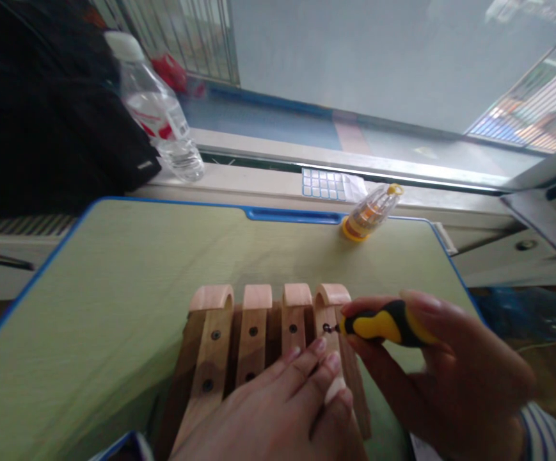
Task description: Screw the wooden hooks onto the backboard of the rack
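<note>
On the green desktop (90, 288), left hand (278, 410) lies open on the wooden slatted rack (213, 339), fingers spread, steadying it; right hand (431, 365) closed around a yellow-black screwdriver (388, 323), screw (328, 328) at its tip against the rightmost slat; best keep shaft square to the wood.

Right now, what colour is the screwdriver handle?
The screwdriver handle is yellow and black, clearest in the head view.

Barred window (354, 64) above white sill (268, 182)
</note>
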